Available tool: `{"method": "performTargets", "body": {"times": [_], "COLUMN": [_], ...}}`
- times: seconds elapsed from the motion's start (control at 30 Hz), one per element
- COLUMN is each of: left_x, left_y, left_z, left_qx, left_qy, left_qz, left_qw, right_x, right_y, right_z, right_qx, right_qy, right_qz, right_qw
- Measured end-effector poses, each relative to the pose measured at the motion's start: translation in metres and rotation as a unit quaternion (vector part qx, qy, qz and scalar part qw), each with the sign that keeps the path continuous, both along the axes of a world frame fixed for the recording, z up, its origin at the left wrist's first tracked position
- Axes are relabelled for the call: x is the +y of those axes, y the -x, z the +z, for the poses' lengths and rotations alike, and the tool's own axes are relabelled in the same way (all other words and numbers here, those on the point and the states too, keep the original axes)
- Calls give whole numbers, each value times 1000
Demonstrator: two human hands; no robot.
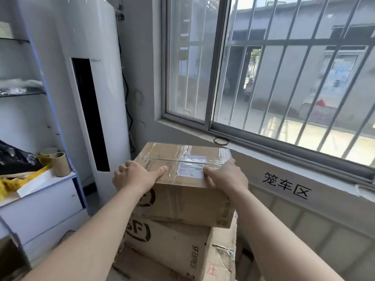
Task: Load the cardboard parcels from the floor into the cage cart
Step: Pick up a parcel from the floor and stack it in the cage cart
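A taped cardboard parcel (180, 191) with a white shipping label sits on top of a stack of other brown parcels (172, 246). My left hand (136, 175) grips its near left top corner, thumb lying across the top face. My right hand (225, 175) holds the near right top edge, thumb on the label. Both forearms reach in from the bottom of the view. The lower parcels carry black printed logos. No cage cart bars are plainly visible around the stack.
A tall white air conditioner (91, 82) stands to the left of the stack. A white shelf unit (40, 199) with tape rolls and bags is at far left. A barred window (284, 78) and its sill (263, 157) run along the right.
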State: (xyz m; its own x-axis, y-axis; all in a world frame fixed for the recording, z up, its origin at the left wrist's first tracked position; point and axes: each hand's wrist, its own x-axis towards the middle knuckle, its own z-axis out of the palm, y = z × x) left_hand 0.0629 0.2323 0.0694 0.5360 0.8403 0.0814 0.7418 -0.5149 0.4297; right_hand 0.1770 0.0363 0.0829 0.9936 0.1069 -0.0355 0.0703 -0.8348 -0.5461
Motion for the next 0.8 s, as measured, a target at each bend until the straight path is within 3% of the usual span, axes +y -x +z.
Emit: {"method": "performTargets", "body": {"times": [0.2, 0.4, 0.6, 0.8], "left_x": [2, -17, -90, -212], "left_y": [-2, -5, -13, -13], "left_z": [0, 25, 37, 21], "left_qx": [30, -11, -97, -162], "left_qy": [-41, -169, -211, -182], "left_qz": [-51, -169, -333, -506], "left_qw": [997, 971, 914, 828], "right_x": [3, -9, -66, -187], "right_y": [6, 27, 55, 111], "right_z": [3, 16, 27, 1], "right_qx": [-2, -125, -228, -199], "right_qy": [49, 123, 112, 158], "right_qz": [-18, 17, 3, -109], "right_qw": [999, 984, 967, 961]}}
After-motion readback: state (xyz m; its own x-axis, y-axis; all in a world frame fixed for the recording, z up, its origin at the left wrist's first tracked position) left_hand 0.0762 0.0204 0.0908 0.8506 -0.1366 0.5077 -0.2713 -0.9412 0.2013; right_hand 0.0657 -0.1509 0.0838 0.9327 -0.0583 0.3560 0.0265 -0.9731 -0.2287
